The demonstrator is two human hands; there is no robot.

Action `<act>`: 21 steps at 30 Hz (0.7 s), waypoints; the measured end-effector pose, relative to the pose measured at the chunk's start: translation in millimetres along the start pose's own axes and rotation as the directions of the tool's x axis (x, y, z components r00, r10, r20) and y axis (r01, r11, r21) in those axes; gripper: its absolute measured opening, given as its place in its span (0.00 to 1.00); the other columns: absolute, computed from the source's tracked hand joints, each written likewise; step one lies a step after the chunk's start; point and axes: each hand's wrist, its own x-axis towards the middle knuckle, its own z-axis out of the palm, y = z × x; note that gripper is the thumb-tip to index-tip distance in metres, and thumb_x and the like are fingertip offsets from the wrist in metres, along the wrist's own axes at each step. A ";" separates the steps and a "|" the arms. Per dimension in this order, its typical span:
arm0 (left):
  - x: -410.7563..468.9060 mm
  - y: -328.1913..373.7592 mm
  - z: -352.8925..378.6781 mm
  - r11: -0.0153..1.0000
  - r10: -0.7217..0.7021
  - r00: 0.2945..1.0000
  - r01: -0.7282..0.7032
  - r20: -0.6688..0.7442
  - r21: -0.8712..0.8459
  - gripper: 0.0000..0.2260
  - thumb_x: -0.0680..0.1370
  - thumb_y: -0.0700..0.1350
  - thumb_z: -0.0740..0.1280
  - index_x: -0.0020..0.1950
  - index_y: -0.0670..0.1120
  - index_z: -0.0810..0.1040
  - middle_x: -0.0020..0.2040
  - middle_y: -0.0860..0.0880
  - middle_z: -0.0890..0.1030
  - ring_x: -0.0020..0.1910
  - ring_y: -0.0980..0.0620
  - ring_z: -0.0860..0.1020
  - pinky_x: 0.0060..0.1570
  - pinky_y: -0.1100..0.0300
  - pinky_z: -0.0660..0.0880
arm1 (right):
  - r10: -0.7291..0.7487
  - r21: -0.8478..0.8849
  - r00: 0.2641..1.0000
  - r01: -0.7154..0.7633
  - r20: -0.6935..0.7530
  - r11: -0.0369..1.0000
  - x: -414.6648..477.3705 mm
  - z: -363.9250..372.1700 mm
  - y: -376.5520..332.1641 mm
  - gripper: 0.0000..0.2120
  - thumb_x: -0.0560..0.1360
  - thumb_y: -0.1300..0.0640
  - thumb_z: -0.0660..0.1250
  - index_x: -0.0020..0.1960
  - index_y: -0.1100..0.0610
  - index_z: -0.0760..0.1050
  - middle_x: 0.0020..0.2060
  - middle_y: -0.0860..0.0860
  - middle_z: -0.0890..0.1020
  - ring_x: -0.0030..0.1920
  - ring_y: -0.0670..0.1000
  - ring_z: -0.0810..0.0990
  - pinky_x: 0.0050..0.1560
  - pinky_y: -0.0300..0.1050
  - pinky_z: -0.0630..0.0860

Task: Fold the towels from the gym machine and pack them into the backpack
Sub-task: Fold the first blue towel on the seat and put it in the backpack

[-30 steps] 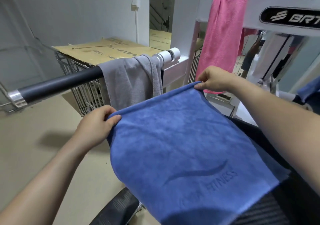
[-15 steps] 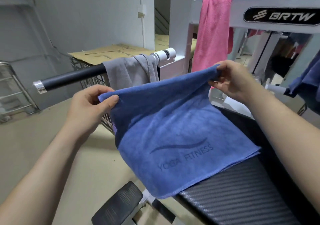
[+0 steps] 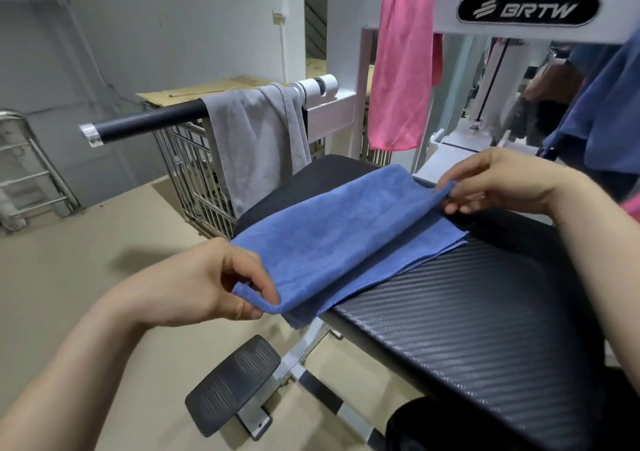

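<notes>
Fingers (image 3: 239,310) tight on blue towel (image 3: 346,239)

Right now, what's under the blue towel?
Under the blue towel is the black padded bench; the towel's near end overhangs its edge. The left hand and right hand pinch the upper layer. The bench surface beneath the cloth is covered.

This is a gym, and a rather bare one. A white machine frame (image 3: 346,52) carries a black oval badge (image 3: 528,10) reading BRTW, with a black-sleeved handle bar (image 3: 149,121) jutting from it, a padded seat (image 3: 467,312) in carbon-weave vinyl and a ribbed footplate (image 3: 232,384) down by the floor (image 3: 86,260). A pink towel (image 3: 401,69) hangs over the crossbeam and a grey towel (image 3: 256,145) over the bar. Behind stand a wire cage (image 3: 187,173) topped with flattened cardboard (image 3: 207,86) and plain grey walls (image 3: 173,17).
</notes>
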 end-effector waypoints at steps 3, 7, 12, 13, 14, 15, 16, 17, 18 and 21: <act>-1.1 0.4 5.4 0.992 -0.071 0.995 0.063 0.069 0.108 0.13 0.64 0.40 0.69 0.41 0.57 0.84 0.41 0.53 0.81 0.40 0.47 0.78 0.42 0.53 0.77 | -0.061 0.047 0.998 0.062 -0.023 0.997 -9.9 4.2 6.3 0.16 0.71 0.79 0.63 0.37 0.62 0.83 0.32 0.58 0.83 0.33 0.48 0.82 0.34 0.35 0.79; -0.3 -2.8 12.5 0.965 -0.145 0.985 0.119 0.095 0.236 0.17 0.62 0.40 0.62 0.42 0.58 0.82 0.40 0.52 0.80 0.39 0.47 0.77 0.41 0.48 0.77 | -0.087 -0.192 0.996 0.087 0.005 0.978 -19.2 11.6 10.0 0.10 0.66 0.73 0.70 0.35 0.59 0.84 0.33 0.58 0.81 0.33 0.47 0.78 0.37 0.35 0.75; 0.4 -6.0 15.9 0.943 -0.178 0.976 0.132 0.127 0.307 0.19 0.60 0.39 0.60 0.42 0.59 0.81 0.39 0.50 0.78 0.38 0.45 0.74 0.39 0.49 0.75 | -0.106 -0.447 0.994 0.087 -0.017 0.890 -23.3 14.5 4.9 0.11 0.66 0.69 0.71 0.38 0.54 0.85 0.41 0.58 0.86 0.40 0.51 0.80 0.51 0.48 0.75; 0.3 -6.3 16.5 0.943 -0.177 0.975 0.130 0.132 0.307 0.19 0.60 0.39 0.60 0.42 0.59 0.81 0.39 0.50 0.78 0.38 0.45 0.74 0.39 0.49 0.75 | -0.108 -0.484 0.994 0.080 -0.029 0.872 -23.7 15.2 4.3 0.13 0.66 0.70 0.70 0.38 0.53 0.85 0.41 0.58 0.86 0.40 0.53 0.82 0.54 0.50 0.76; 0.3 -6.9 17.4 0.944 -0.180 0.975 0.133 0.132 0.302 0.19 0.60 0.39 0.60 0.42 0.59 0.81 0.40 0.50 0.78 0.38 0.45 0.74 0.39 0.49 0.75 | -0.105 -0.510 0.994 0.070 -0.041 0.857 -24.1 16.6 4.3 0.13 0.66 0.70 0.70 0.38 0.52 0.85 0.41 0.58 0.86 0.42 0.57 0.83 0.57 0.53 0.77; 0.5 -8.0 18.1 0.945 -0.183 0.975 0.138 0.129 0.296 0.19 0.60 0.39 0.60 0.42 0.59 0.81 0.40 0.51 0.78 0.39 0.45 0.75 0.40 0.49 0.76 | -0.102 -0.524 0.993 0.059 -0.055 0.849 -25.1 19.0 4.2 0.13 0.66 0.69 0.70 0.37 0.52 0.85 0.41 0.58 0.86 0.44 0.60 0.83 0.58 0.57 0.77; 0.9 -9.6 18.5 0.944 -0.190 0.973 0.146 0.128 0.297 0.19 0.61 0.39 0.61 0.42 0.59 0.81 0.40 0.51 0.79 0.39 0.45 0.75 0.40 0.48 0.76 | -0.104 -0.534 0.992 0.049 -0.074 0.844 -26.4 22.0 4.4 0.13 0.65 0.69 0.69 0.37 0.51 0.84 0.41 0.57 0.86 0.46 0.62 0.83 0.58 0.59 0.77; 1.5 -10.9 18.2 0.939 -0.203 0.969 0.152 0.139 0.309 0.20 0.61 0.39 0.61 0.43 0.61 0.81 0.41 0.51 0.79 0.40 0.45 0.75 0.42 0.48 0.77 | -0.114 -0.547 0.989 0.042 -0.098 0.836 -27.6 25.3 4.8 0.13 0.64 0.68 0.68 0.35 0.50 0.84 0.42 0.55 0.86 0.47 0.62 0.83 0.57 0.59 0.77; 1.8 -10.5 17.4 0.933 -0.218 0.961 0.153 0.170 0.326 0.21 0.62 0.39 0.61 0.45 0.62 0.80 0.43 0.52 0.80 0.41 0.46 0.76 0.44 0.49 0.77 | -0.128 -0.558 0.984 0.039 -0.121 0.829 -28.7 28.8 4.6 0.14 0.63 0.67 0.67 0.34 0.50 0.84 0.42 0.52 0.86 0.47 0.60 0.83 0.57 0.58 0.77; 4.1 -3.1 12.0 0.951 -0.187 0.957 0.120 0.221 0.287 0.17 0.69 0.39 0.67 0.47 0.61 0.82 0.43 0.54 0.83 0.41 0.50 0.79 0.47 0.53 0.79 | -0.150 -0.589 0.973 0.020 -0.173 0.808 -33.0 40.2 1.6 0.14 0.65 0.68 0.66 0.30 0.51 0.82 0.43 0.48 0.85 0.46 0.52 0.82 0.55 0.52 0.77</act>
